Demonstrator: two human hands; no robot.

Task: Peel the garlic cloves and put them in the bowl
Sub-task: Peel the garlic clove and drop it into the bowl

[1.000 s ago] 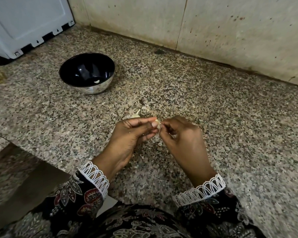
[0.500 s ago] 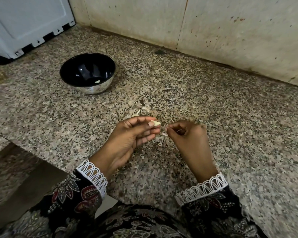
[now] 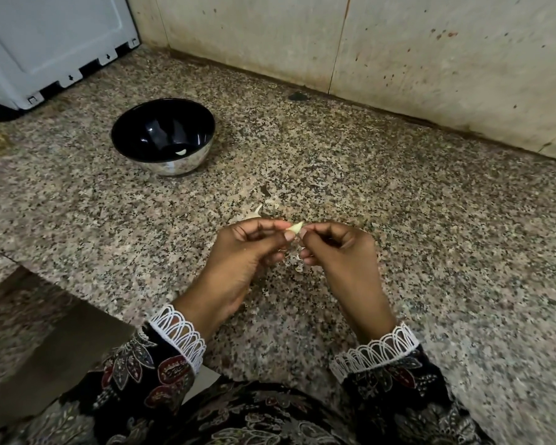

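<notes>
A: Nearest to us we see two dark floral sleeves [image 3: 148, 377] with white lace cuffs, lying over the front edge of the speckled granite bench [image 3: 430, 220].

B: Just past the cuffs we find the hands. Our left hand [image 3: 247, 252] pinches a pale garlic clove [image 3: 295, 227] between thumb and fingertips, with the pointed end of the clove poking out towards the right.

A: And our right hand [image 3: 337, 248] has its fingers curled, its thumb and forefinger meeting at the tip of that same clove. We cannot tell whether it grips the clove itself or a bit of skin on it.

B: Under the hands we make out small scraps of papery peel [image 3: 299, 268] on the bench. A little beyond the knuckles lies more garlic [image 3: 254, 213], pale, with loose skin around it.

A: Further back and to the left stands the bowl [image 3: 163, 136], black inside and shiny metal outside, well apart from the hands. One peeled clove [image 3: 181, 152] lies at its bottom.

B: Behind the bowl, in the left corner, we see a white appliance [image 3: 45, 43]. A stained wall [image 3: 398, 53] runs along the back of the bench.
</notes>
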